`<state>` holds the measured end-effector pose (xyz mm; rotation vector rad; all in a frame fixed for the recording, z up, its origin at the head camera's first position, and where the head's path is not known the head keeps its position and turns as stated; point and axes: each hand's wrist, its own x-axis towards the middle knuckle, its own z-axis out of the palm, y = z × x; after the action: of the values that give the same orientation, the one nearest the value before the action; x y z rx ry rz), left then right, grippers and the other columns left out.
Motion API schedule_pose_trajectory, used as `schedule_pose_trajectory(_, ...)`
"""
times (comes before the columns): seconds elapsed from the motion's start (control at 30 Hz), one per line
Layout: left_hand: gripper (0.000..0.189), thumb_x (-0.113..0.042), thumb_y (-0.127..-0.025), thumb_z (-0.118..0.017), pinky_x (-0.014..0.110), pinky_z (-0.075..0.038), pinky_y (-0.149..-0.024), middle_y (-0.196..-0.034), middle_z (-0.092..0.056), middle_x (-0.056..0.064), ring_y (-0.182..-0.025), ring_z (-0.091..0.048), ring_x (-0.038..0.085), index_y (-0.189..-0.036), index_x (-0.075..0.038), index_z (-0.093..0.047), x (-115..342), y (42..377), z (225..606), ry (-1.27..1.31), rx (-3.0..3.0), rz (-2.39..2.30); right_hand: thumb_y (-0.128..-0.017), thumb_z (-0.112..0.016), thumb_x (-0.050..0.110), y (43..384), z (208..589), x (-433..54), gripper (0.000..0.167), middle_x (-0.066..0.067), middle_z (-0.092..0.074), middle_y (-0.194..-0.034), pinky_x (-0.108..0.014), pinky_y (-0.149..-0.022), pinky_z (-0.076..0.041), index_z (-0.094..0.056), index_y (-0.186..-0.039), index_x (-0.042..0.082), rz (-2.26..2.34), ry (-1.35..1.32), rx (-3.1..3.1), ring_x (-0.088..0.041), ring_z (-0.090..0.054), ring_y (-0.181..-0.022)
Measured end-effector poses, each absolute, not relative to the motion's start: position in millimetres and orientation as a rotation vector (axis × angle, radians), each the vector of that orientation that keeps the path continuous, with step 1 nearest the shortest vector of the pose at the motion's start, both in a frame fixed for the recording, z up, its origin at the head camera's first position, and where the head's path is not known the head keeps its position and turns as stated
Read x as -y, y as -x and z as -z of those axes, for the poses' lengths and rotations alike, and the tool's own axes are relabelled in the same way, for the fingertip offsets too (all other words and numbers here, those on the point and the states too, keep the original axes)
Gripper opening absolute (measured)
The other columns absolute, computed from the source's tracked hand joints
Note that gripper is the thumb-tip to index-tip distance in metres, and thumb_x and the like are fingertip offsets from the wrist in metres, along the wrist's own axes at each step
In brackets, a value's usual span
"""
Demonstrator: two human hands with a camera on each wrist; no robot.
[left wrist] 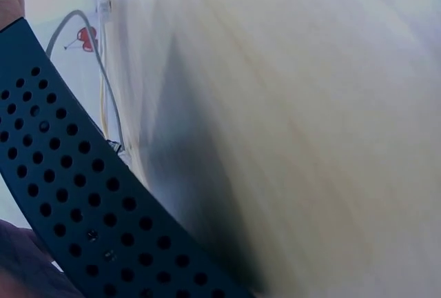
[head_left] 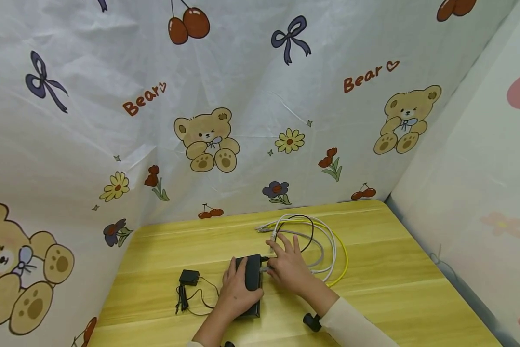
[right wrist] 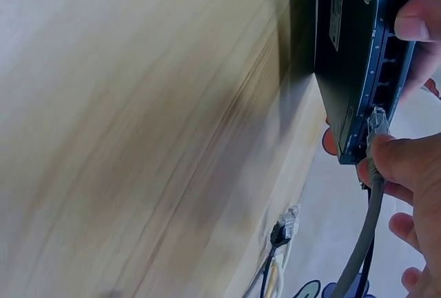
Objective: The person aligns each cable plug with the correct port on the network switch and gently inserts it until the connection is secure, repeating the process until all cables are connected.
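Observation:
A black network switch (head_left: 253,274) is under my left hand (head_left: 237,291), which grips it with the thumb on the port side and fingers over the far side. The left wrist view shows its perforated casing (left wrist: 76,167) tilted up from the table. Between thumb and fingertips my right hand (head_left: 291,266) pinches a grey Ethernet cable (right wrist: 365,222). The clear plug (right wrist: 377,122) of this cable is at the mouth of a port near the end of the row. A black power lead (head_left: 265,259) runs into the same side of the switch, beside the grey cable.
Coiled white and yellow Ethernet cables (head_left: 345,258) lie behind and right of my right hand. A black power adapter (head_left: 189,277) with its bundled cord (head_left: 181,298) lies left of the switch on the wooden table (head_left: 407,270). A patterned curtain (head_left: 251,86) hangs behind.

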<state>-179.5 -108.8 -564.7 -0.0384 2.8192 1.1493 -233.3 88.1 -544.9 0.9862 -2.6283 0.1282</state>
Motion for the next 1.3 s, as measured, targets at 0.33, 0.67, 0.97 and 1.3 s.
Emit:
schedule_pose_trajectory(0.33, 0.101, -0.04, -0.071, -0.08, 0.063, -0.044, -0.079, -0.164, -0.01, 0.022, -0.136, -0.031, 0.056, -0.157, -0.022, -0.032, 108.4, 181.1, 563.1, 0.025, -2.839, -1.063, -0.088, -0.076, 0.037, 233.5, 547.4, -78.8, 0.017, -0.005, -0.05, -0.146, -0.075, -0.107, -0.023, -0.075, -0.08, 0.023, -0.005, -1.03, 2.616, -0.04, -0.026, -0.146)
schedule_pose_trajectory(0.67, 0.098, -0.041, -0.07, -0.078, 0.061, -0.045, -0.078, -0.163, -0.015, 0.02, -0.133, -0.034, 0.056, -0.157, -0.028, -0.033, 105.5, 180.3, 565.8, 0.036, -2.882, -1.036, -0.089, -0.076, 0.026, 234.4, 551.3, -76.5, 0.011, -0.005, -0.051, -0.144, -0.07, -0.109, -0.026, -0.075, -0.082, 0.018, -0.148, -1.071, 2.573, -0.039, -0.029, -0.145)
schedule_pose_trajectory(0.97, 0.1, -0.042, -0.07, -0.079, 0.061, -0.045, -0.073, -0.161, -0.017, 0.02, -0.13, -0.036, 0.056, -0.157, -0.034, -0.031, 102.1, 179.5, 569.9, -0.005, -2.93, -0.985, -0.089, -0.076, 0.018, 234.5, 559.3, -75.3, 0.006, -0.007, -0.053, -0.142, -0.071, -0.107, -0.028, -0.077, -0.087, 0.013, -0.242, -1.093, 2.58, -0.04, -0.034, -0.143)
schedule_pose_trajectory(1.3, 0.109, -0.046, -0.067, -0.081, 0.066, -0.044, -0.078, -0.164, -0.004, 0.02, -0.13, -0.037, 0.053, -0.159, -0.024, -0.028, 95.0, 183.6, 568.2, 0.158, -2.933, -0.972, -0.091, -0.074, 0.029, 238.0, 567.3, -80.8, 0.008, -0.006, -0.052, -0.144, -0.074, -0.106, -0.027, -0.077, -0.09, 0.021, -0.294, -1.001, 2.567, -0.041, -0.034, -0.142)
